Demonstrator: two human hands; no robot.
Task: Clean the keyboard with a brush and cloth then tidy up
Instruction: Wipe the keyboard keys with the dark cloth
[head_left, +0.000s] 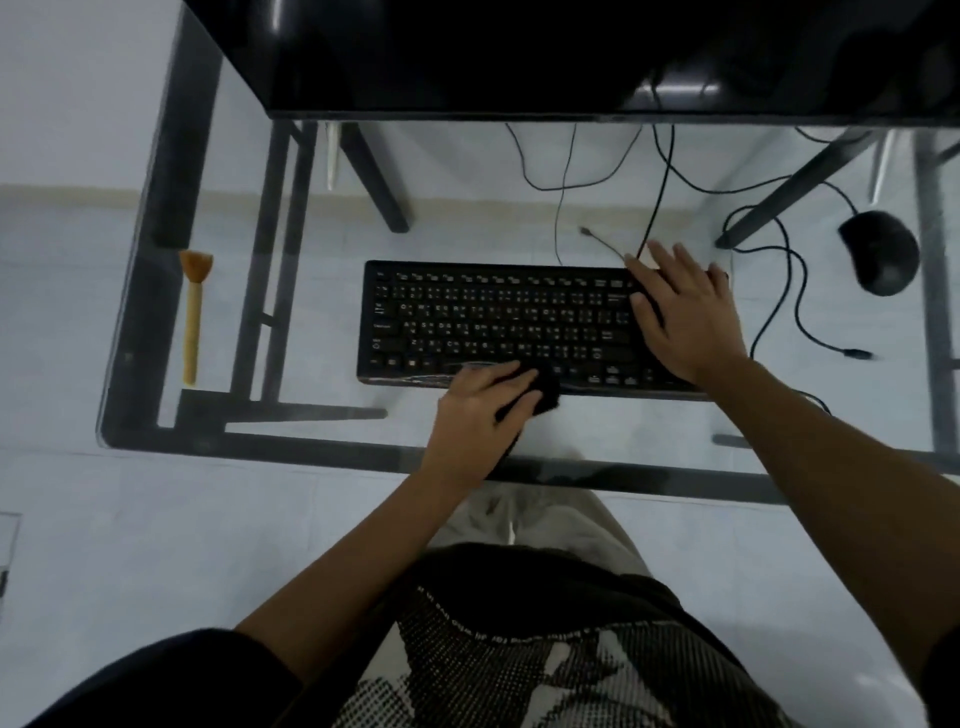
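A black keyboard (493, 322) lies flat on the glass desk (322, 431), in the middle of the view. My left hand (472, 410) is shut on a dark cloth (545, 387), which presses on the keyboard's near edge around the space bar. My right hand (680, 317) rests flat on the keyboard's right end, fingers spread, holding nothing. A wooden-handled brush (192, 317) with tan bristles lies alone at the desk's left side, bristles pointing away from me.
A black mouse (880, 252) sits at the far right, its cable (795, 291) looping beside the keyboard. More cables (563, 197) run behind the keyboard to a black monitor (519, 57) at the back. The desk's dark frame shows through the glass.
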